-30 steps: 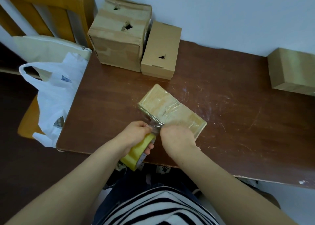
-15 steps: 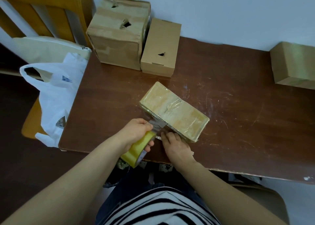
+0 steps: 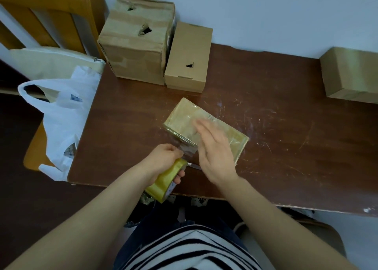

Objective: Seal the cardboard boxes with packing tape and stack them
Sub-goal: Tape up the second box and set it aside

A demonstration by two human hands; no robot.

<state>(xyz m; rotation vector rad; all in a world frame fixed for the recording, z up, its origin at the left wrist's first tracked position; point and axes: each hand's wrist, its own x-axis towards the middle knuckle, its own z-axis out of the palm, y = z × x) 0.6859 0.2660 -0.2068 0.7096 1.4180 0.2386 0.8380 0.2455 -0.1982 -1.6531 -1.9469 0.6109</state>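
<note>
While your left hand gripped the yellow tape roll over the near edge of the table, a clear strip ran from it to the flat box lying mid-table. Your right hand, blurred, lay with straight fingers across its top. A large box and a slim box stood side by side at the back left.

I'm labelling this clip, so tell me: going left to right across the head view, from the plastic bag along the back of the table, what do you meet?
white plastic bag → large taped box → smaller plain box → box at the right edge
</note>
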